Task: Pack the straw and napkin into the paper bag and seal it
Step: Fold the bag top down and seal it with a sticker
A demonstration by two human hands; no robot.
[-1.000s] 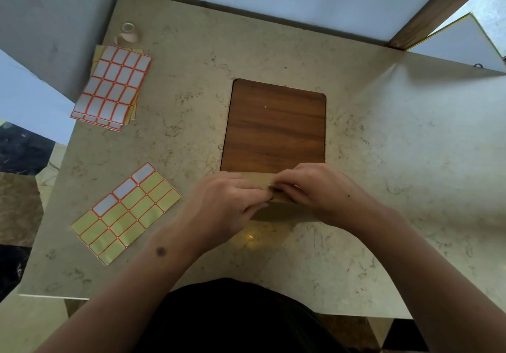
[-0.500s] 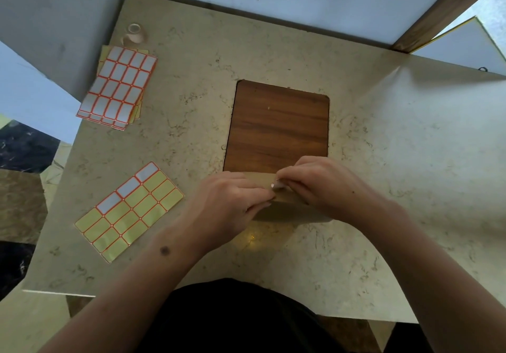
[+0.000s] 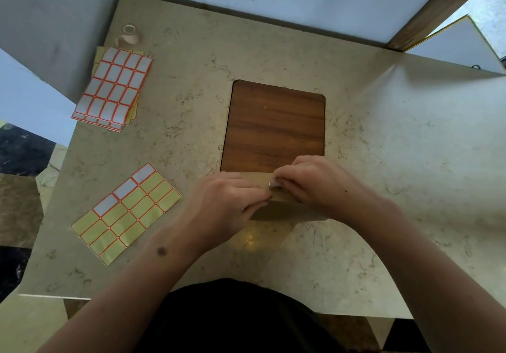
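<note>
A small brown paper bag [image 3: 284, 211] lies flat on the table at the near edge of a wooden board [image 3: 273, 125]. Both hands rest on it and cover most of it. My left hand [image 3: 224, 202] presses on the bag's left part with its fingertips at the middle. My right hand [image 3: 309, 183] pinches a small white sticker [image 3: 274, 183] against the bag's folded top. The straw and the napkin are not visible.
A partly used sheet of yellow label stickers [image 3: 126, 213] lies to the left. A stack of white sticker sheets [image 3: 113, 88] and a small tape roll [image 3: 128, 35] sit at the far left corner. A wall runs along the far edge.
The hands have stayed on the bag. The fingertips of my right hand have shifted slightly over the fold, and the white sticker shows between them.
</note>
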